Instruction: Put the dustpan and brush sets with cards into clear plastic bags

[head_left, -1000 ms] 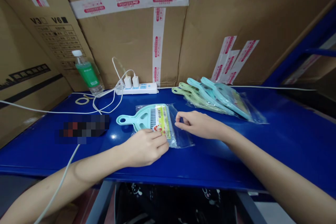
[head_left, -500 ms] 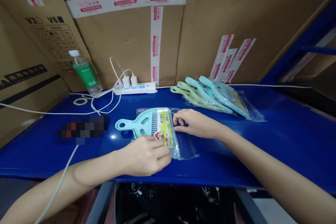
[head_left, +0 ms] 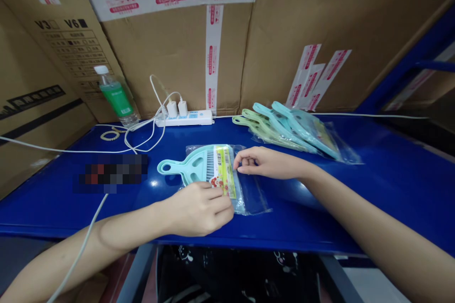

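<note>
My left hand [head_left: 199,208] and right hand [head_left: 265,162] on a mint plastic dustpan [head_left: 195,163], mid-table near the front edge of the table [head_left: 320,218]. Fingers curl on its clear bag [head_left: 252,199], but I cannot tell if either is clenched. Light and stiff inside slippery film, it is best held by the rigid pan or handle. More bagged dustpans [head_left: 287,130] lie by the back edge.

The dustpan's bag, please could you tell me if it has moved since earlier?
Yes: the bag has slid toward the person, away from the power strip.
</note>
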`<state>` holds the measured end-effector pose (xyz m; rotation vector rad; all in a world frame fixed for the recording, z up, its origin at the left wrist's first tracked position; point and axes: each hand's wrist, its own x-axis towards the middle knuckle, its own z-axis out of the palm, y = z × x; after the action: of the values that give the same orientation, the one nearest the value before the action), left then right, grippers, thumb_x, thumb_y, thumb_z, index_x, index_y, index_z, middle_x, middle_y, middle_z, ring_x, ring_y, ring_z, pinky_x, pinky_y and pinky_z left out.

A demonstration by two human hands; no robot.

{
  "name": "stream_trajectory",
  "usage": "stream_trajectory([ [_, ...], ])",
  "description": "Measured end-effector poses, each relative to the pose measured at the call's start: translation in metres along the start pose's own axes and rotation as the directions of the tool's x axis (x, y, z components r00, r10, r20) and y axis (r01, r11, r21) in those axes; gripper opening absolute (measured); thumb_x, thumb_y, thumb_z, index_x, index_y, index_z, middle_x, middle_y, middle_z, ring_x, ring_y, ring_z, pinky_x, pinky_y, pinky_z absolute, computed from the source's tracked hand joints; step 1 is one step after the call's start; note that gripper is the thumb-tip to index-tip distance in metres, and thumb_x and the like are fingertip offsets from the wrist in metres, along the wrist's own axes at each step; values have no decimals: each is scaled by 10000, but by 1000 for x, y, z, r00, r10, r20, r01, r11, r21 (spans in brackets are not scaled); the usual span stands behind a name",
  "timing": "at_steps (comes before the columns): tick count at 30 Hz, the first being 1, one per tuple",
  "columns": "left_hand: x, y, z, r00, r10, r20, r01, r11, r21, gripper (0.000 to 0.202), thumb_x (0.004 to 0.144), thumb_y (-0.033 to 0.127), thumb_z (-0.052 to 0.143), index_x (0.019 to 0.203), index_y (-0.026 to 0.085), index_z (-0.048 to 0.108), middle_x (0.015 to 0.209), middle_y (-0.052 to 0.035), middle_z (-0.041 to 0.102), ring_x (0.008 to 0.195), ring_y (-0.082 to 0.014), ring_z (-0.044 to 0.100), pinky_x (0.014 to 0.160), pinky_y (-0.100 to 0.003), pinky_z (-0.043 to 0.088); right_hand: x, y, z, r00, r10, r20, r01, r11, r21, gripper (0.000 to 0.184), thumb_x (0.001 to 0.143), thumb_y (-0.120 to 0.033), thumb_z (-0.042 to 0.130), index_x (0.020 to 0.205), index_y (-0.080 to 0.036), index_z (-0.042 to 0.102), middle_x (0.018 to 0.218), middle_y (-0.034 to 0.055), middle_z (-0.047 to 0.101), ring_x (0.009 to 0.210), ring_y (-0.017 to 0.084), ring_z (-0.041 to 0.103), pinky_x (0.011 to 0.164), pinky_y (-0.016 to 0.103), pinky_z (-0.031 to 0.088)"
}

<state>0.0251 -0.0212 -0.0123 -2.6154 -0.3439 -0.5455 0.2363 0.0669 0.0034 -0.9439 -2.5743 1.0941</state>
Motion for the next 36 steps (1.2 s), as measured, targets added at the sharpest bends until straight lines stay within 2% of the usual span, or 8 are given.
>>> stream_trajectory([
  [4, 1, 0, -1, 1000, -4, 6, 4, 1000, -2, 248, 868, 101, 415, 738, 136, 623, 609, 15, 550, 532, -125, 494, 455, -271, 395, 1, 2, -1, 999, 32, -18, -32, 999, -5, 194, 804, -292, 533, 869, -144, 640, 607, -32, 494, 544, 102, 421, 533, 249, 350],
  [10, 0, 0, 0, 1000, 0, 12, 0, 1000, 2, 238, 861, 101, 420, 735, 135, 619, 615, 11, 549, 538, -121, 496, 463, -266, 393, 1, 5, 0, 997, 69, -40, -69, 997, -16, 215, 808, -325, 523, 773, -146, 637, 612, -12, 527, 556, 108, 437, 539, 256, 352],
  [16, -1, 0, 0, 999, -14, 37, 15, 1000, -8, 241, 874, 133, 407, 748, 145, 611, 630, 8, 555, 547, -120, 505, 468, -270, 399, 2, 5, 1, 999, 48, 22, -50, 997, 57, 296, 818, -403, 499, 778, -143, 635, 637, -8, 518, 583, 115, 424, 560, 268, 339],
  [23, 0, 0, 0, 998, -13, 54, 14, 1000, -4, 247, 879, 137, 396, 759, 144, 611, 640, 5, 563, 556, -126, 515, 482, -272, 412, 4, 9, 0, 999, -29, 35, 22, 985, 174, 397, 807, -472, 517, 941, -145, 698, 632, -26, 465, 596, 118, 380, 560, 268, 311],
  [26, 0, 0, 0, 999, -16, 51, 15, 1000, 3, 256, 884, 135, 390, 752, 146, 610, 632, 4, 565, 555, -122, 516, 487, -263, 414, 4, 6, 2, 998, -40, 57, 33, 992, 122, 390, 816, -383, 540, 1106, -159, 672, 583, -58, 380, 539, 100, 294, 527, 256, 276],
  [28, 0, 0, 0, 999, -16, 51, 15, 1000, 11, 259, 883, 129, 387, 750, 147, 609, 628, 3, 565, 549, -120, 516, 487, -260, 414, 2, 3, 3, 996, -53, 77, 52, 999, 14, 401, 825, -268, 531, 1201, -163, 622, 565, -72, 340, 515, 91, 261, 519, 247, 267],
  [32, 0, 0, 0, 999, -10, 53, 9, 1000, 12, 261, 884, 127, 386, 764, 144, 616, 649, -1, 584, 566, -128, 534, 493, -260, 422, -2, -2, 3, 988, -101, 116, 123, 974, -193, 470, 787, -74, 467, 1218, -189, 614, 526, -86, 282, 503, 87, 240, 526, 229, 283],
  [36, 0, 0, 0, 999, -7, 43, 7, 1000, 9, 282, 888, 125, 371, 761, 141, 622, 641, -7, 584, 561, -127, 527, 475, -259, 415, -4, -1, -1, 995, -41, 87, 53, 989, -139, 422, 791, -92, 449, 1143, -177, 666, 561, -47, 448, 488, 78, 349, 496, 214, 323],
])
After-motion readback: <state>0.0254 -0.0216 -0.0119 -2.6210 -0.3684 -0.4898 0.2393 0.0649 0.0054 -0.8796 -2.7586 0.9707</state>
